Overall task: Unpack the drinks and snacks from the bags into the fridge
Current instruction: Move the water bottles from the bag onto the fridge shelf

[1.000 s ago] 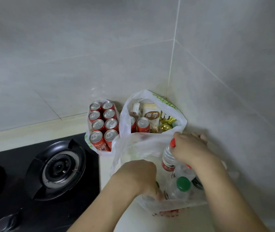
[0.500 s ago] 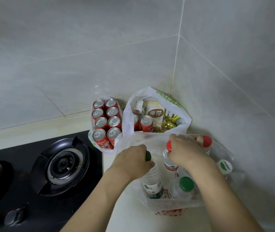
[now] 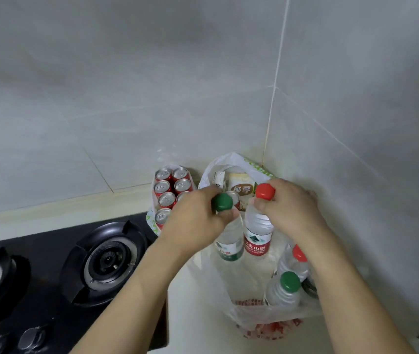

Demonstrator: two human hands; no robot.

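Note:
My left hand (image 3: 195, 215) grips the neck of a green-capped water bottle (image 3: 226, 245), lifted above the near clear plastic bag (image 3: 254, 312). My right hand (image 3: 290, 208) grips the neck of a red-capped water bottle (image 3: 257, 238), held beside the first. Two more bottles stay in that bag: a red-capped one (image 3: 295, 259) and a green-capped one (image 3: 286, 287). Behind, a white bag (image 3: 218, 164) holds a can, cartons and snacks (image 3: 241, 187). To its left a bag holds several red cans (image 3: 166, 190).
A black gas hob (image 3: 50, 272) with a burner (image 3: 107, 259) and knobs lies at the left. The bags stand on a pale counter (image 3: 195, 315) in a corner of grey tiled walls (image 3: 356, 149). No fridge is in view.
Both hands have risen, each lifting a water bottle up out of the near bag. The camera view has tilted upward a little.

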